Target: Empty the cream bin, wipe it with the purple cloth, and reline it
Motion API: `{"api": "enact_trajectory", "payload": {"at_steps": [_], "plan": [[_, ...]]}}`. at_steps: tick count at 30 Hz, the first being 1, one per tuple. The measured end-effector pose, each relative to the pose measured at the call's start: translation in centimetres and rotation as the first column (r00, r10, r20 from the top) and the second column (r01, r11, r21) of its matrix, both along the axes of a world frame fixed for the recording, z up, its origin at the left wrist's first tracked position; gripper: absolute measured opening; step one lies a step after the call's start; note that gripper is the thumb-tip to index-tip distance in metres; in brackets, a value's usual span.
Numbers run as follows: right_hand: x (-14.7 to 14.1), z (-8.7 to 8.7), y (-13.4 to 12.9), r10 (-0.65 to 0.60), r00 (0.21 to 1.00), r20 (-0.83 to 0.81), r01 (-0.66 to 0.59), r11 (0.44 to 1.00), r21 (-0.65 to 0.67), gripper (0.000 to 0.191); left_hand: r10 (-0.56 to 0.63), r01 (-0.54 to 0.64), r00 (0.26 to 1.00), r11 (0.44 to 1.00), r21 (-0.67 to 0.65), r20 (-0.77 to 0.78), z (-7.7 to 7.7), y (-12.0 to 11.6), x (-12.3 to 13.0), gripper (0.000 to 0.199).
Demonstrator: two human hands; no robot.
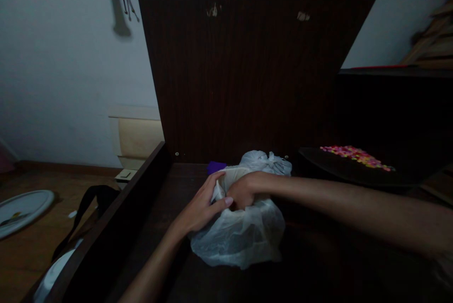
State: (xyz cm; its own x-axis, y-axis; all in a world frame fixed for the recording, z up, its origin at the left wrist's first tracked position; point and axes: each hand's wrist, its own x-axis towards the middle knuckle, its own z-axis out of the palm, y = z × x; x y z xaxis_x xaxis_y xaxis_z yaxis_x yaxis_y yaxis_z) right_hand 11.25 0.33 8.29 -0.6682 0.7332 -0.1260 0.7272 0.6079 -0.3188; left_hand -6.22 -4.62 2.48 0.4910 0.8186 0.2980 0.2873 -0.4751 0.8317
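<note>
A white plastic bag [240,241] stands with its mouth open on a dark wooden surface [157,213], near the back edge, where a tall dark panel [240,81] rises. The left hand [201,206] lies on the left side of the bag's mouth in a half-open curve, the thumb well apart from the fingers, all touching the rim; how firmly it grips the plastic cannot be told. The right hand [244,192] reaches in from the right and dips into the mouth; its fingers are mostly hidden there, so whether they hold anything, or how far they are open, cannot be told. Just behind the bag, at the back edge, sits a whitish knotted bag [265,161], and to its left a purple piece [215,167] shows. Toward the right back corner, a black flat thing [311,159] bears a pink and yellow pattern. A raised board [116,223] closes the left edge; beyond it are a black strap [88,201] and, on the wooden floor [63,178], a round white thing [46,197].
</note>
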Motion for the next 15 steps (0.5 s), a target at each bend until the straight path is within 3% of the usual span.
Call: {"api": "enact_trajectory", "payload": {"at_steps": [2,4,5,7,9,11,13,15], "plan": [[1.7,2.5,-0.6,0.145,0.986,0.086,-0.135,0.985,-0.108,0.014,0.032,-0.032,0.999,0.998,0.045,-0.008,0.0,0.0,0.0,0.076],[3.8,4.7,-1.5,0.228,0.969,0.091,-0.215,0.968,-0.127,0.020,0.087,-0.084,0.996,0.991,0.106,-0.022,0.3,-0.2,0.0,0.077],[5.0,5.4,-2.0,0.257,0.964,0.062,-0.253,0.966,-0.059,0.025,0.114,-0.109,0.993,0.985,0.136,-0.032,0.6,-0.4,0.1,0.077],[7.2,5.8,-3.1,0.185,0.982,-0.042,-0.178,0.975,0.130,0.024,0.153,-0.140,0.987,0.972,0.191,-0.055,1.2,-0.9,0.3,0.076],[9.1,4.9,-4.0,0.062,0.990,-0.129,-0.030,0.971,0.237,0.024,0.164,-0.140,0.982,0.964,0.228,-0.090,1.9,-1.6,0.5,0.079],[10.5,3.0,-4.8,-0.054,0.976,-0.210,0.104,0.966,0.236,0.038,0.155,-0.120,0.980,0.962,0.244,-0.126,2.3,-2.2,0.9,0.086],[11.5,1.0,-5.4,-0.129,0.956,-0.265,0.170,0.976,0.139,0.070,0.136,-0.094,0.978,0.965,0.244,-0.160,2.3,-2.5,1.2,0.094],[12.0,-0.8,-5.9,-0.149,0.940,-0.308,0.156,0.988,-0.001,0.099,0.124,-0.075,0.974,0.966,0.246,-0.188,1.9,-2.7,1.4,0.102]]}}
